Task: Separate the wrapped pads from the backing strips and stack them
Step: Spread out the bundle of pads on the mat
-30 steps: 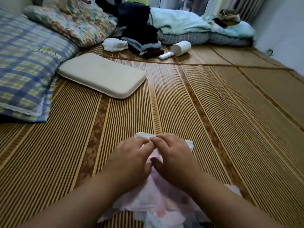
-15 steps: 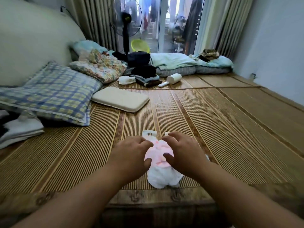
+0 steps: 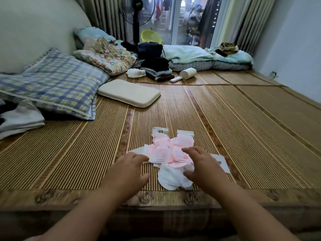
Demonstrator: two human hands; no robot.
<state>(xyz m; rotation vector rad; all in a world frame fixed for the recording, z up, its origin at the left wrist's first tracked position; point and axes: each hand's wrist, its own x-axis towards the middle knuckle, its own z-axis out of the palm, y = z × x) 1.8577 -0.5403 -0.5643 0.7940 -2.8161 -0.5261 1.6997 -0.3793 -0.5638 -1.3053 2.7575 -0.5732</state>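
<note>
A loose heap of pink-wrapped pads lies on the bamboo mat near its front edge, with white backing strips crumpled at the near side and more white paper sticking out to the right. My left hand hovers just left of the heap, fingers relaxed and spread, holding nothing. My right hand is over the heap's right side, fingers loosely bent above the wrappers; I see nothing gripped in it.
A cream flat cushion lies farther back on the mat. A plaid pillow, folded white cloth, floral bedding, dark folded clothes, a lint roller and blankets line the left and back. The mat's bound edge runs just before me.
The view has pulled back and up from the heap. My hands, which were together on the pads, have lifted and moved apart to either side.
</note>
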